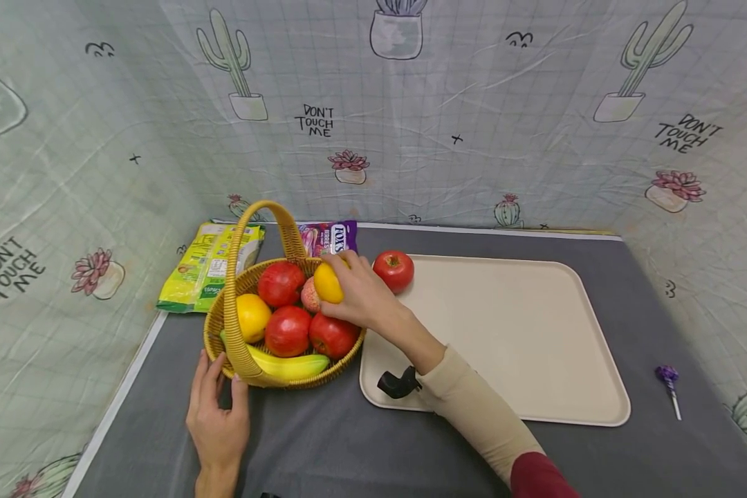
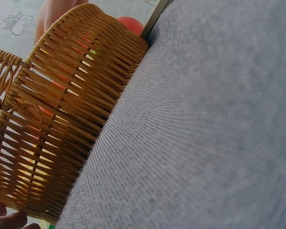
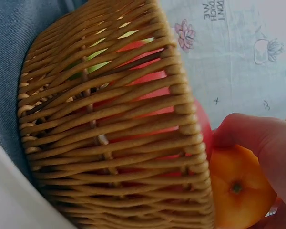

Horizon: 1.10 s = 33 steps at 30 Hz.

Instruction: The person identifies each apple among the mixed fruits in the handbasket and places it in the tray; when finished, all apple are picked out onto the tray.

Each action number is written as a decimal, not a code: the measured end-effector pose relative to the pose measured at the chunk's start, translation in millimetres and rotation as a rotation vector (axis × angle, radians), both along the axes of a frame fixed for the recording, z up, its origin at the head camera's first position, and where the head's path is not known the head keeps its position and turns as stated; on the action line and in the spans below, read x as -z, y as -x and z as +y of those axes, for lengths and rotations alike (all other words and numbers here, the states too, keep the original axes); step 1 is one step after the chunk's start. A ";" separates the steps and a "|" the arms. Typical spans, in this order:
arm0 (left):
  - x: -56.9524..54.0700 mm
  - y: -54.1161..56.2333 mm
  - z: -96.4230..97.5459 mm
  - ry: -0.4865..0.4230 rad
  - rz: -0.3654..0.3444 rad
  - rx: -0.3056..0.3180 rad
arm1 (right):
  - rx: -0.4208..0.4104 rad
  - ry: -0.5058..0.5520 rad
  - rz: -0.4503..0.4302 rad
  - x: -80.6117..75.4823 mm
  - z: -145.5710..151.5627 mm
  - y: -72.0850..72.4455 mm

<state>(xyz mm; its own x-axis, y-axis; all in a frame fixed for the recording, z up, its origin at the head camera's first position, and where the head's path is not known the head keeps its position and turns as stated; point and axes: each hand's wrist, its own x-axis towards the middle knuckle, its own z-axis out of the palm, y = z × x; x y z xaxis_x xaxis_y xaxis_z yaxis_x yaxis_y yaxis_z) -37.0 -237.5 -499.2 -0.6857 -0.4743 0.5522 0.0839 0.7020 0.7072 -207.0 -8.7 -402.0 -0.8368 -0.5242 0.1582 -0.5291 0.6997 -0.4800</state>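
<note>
While the right hand (image 1: 367,294) grips an orange (image 1: 328,283) with thumb and curled fingers, the left hand (image 1: 219,422) rests loosely spread fingers against the near-left side of the wicker basket (image 2: 78,86). The orange is at the basket's far-right rim, well apart from the left hand. Its green stem end (plain in the right wrist view) faces that wrist's camera; being nearly round, it shows no clear long axis. The basket stands upright, its arched handle (image 1: 232,297) running from near rim to far rim. Inside the basket's near edge, a banana (image 1: 292,366) lies roughly left to right. A cream tray (image 1: 498,332) lies right of the basket, and a yellow bag (image 1: 196,277) lies behind the basket's left side.
</note>
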 end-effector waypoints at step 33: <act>0.9 0.3 -0.2 -0.014 -0.009 0.001 | -0.194 -0.042 0.076 -20.5 -75.1 -16.7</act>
<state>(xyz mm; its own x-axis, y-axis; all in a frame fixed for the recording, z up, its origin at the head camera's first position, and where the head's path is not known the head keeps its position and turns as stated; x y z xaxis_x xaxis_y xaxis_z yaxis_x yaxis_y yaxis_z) -37.3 -237.7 -500.2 -0.6909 -0.4808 0.5398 0.0787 0.6922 0.7174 -190.3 -83.8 -381.5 -0.7064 -0.6815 0.1911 -0.6890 0.6003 -0.4061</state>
